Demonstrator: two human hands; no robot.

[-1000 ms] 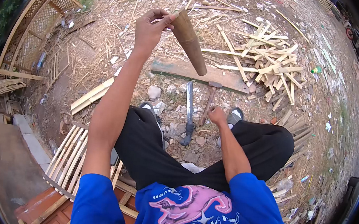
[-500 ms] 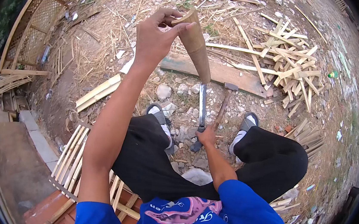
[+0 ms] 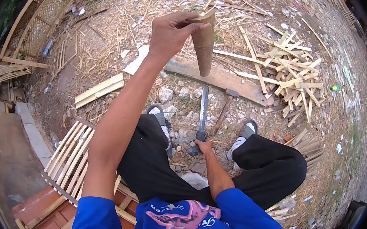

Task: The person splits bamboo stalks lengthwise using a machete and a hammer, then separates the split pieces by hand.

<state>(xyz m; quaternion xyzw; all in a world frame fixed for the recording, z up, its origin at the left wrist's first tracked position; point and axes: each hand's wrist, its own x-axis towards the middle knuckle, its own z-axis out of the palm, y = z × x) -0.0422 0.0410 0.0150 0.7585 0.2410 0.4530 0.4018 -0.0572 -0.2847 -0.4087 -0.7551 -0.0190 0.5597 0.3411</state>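
My left hand (image 3: 170, 34) is raised over the ground, its fingers and thumb pinching the upper edge of a split piece of bamboo (image 3: 204, 50). The bamboo hangs nearly upright, its narrower end down over a wooden plank (image 3: 239, 85). Low between my feet, my right hand (image 3: 205, 147) is closed on the dark handle of a machete (image 3: 203, 110). Its straight blade points away from me, the tip near the plank's front edge. Just right of the blade, a hammer (image 3: 224, 114) lies on the stony ground, apart from my hand.
A heap of split bamboo strips (image 3: 291, 72) lies at the far right. Two longer pieces (image 3: 99, 91) rest on the left. A slatted bamboo panel (image 3: 70, 152) is beside my left leg, and a lattice frame (image 3: 43, 12) stands far left. Stones and straw cover the ground.
The bamboo has swung from a slant to nearly upright as my left hand turned. My right hand, earlier by the hammer's handle end, is now clear of it on the machete handle.
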